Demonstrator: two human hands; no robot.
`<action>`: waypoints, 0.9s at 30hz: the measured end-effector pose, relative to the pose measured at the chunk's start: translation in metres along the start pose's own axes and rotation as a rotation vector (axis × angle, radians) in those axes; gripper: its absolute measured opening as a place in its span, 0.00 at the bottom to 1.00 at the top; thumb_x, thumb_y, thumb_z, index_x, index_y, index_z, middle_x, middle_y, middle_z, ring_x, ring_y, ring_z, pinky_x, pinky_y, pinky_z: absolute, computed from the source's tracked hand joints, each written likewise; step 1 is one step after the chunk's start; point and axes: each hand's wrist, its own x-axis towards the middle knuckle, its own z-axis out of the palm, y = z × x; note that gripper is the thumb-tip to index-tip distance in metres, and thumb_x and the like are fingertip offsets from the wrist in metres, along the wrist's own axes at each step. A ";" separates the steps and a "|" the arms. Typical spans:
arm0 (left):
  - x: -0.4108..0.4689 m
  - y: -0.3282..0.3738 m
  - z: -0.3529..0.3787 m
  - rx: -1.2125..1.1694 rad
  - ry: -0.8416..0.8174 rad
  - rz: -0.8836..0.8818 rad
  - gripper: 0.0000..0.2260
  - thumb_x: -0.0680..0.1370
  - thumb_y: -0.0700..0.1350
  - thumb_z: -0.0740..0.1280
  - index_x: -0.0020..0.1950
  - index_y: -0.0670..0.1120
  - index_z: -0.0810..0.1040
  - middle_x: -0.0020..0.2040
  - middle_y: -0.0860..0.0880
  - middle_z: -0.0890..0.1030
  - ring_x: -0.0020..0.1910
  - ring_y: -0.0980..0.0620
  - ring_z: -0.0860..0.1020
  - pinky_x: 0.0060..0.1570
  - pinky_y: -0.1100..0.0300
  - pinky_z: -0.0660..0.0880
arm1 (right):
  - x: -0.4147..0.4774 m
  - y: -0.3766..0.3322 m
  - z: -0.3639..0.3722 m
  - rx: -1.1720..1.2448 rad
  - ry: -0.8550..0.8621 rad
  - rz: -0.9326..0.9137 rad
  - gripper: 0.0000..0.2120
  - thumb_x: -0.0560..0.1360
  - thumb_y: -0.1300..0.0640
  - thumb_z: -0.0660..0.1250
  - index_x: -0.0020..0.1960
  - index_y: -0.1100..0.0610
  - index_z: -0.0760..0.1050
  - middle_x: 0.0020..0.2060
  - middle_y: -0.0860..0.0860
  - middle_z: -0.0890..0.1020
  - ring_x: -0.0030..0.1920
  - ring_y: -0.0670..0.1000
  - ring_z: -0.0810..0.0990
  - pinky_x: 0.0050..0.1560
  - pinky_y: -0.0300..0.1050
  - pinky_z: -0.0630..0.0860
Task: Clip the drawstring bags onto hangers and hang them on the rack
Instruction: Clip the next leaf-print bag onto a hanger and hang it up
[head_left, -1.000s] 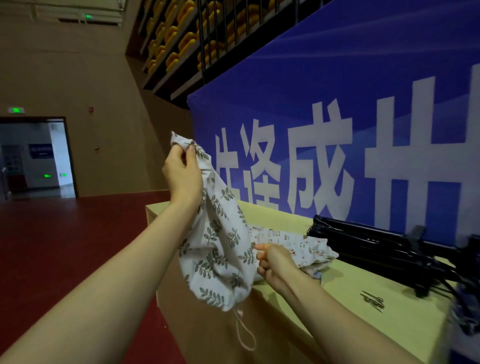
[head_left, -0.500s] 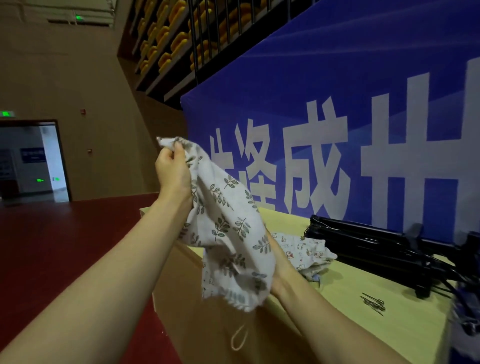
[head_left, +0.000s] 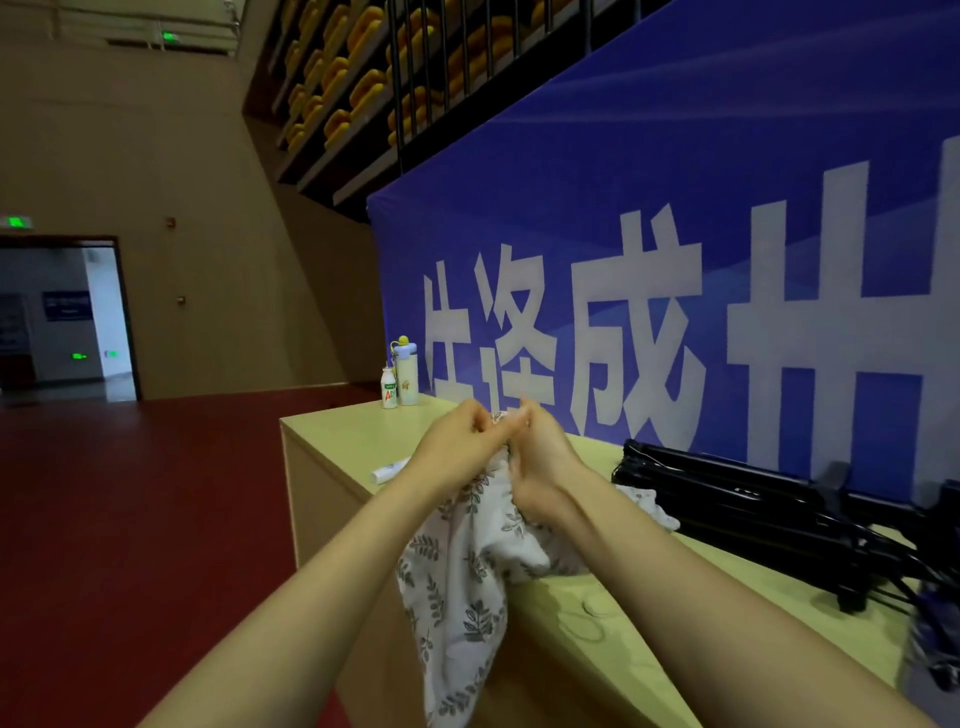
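We count two hands: the left hand (head_left: 460, 441) and the right hand (head_left: 543, 454) touch each other, fingers curled, both pinching the upper edge of one leaf-print drawstring bag (head_left: 457, 587). Its long axis is vertical; it hangs straight down from the hands, past the near edge of the bench (head_left: 332, 441). A second bag (head_left: 652, 506) lies just right of the right wrist, beside one black pile of bars (head_left: 753, 499). Two bottles, a small bottle (head_left: 388, 388) and a tall bottle (head_left: 407, 376), stand beyond the left hand; one tube (head_left: 390, 472) lies nearer. Left of the hands, past the bench corner, the red floor (head_left: 130, 519) is open.
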 end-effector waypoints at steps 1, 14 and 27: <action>0.000 -0.001 0.001 0.040 -0.001 -0.008 0.20 0.72 0.64 0.64 0.40 0.47 0.68 0.34 0.51 0.72 0.34 0.53 0.69 0.34 0.61 0.65 | -0.002 0.001 -0.004 0.031 -0.032 0.029 0.30 0.80 0.41 0.49 0.56 0.65 0.75 0.45 0.59 0.82 0.48 0.54 0.82 0.50 0.47 0.78; 0.011 -0.023 0.004 -0.295 0.139 -0.198 0.18 0.81 0.43 0.58 0.31 0.45 0.68 0.28 0.48 0.69 0.29 0.52 0.67 0.31 0.60 0.64 | -0.020 -0.007 -0.029 -0.002 -0.112 0.236 0.43 0.75 0.30 0.40 0.63 0.65 0.71 0.32 0.52 0.66 0.30 0.47 0.58 0.34 0.41 0.55; 0.016 -0.018 0.020 -0.034 0.250 -0.110 0.17 0.79 0.50 0.60 0.45 0.37 0.79 0.42 0.39 0.81 0.43 0.41 0.78 0.49 0.48 0.75 | -0.032 -0.014 -0.014 -0.336 -0.121 0.221 0.42 0.76 0.32 0.35 0.75 0.61 0.56 0.75 0.59 0.59 0.76 0.57 0.56 0.73 0.52 0.54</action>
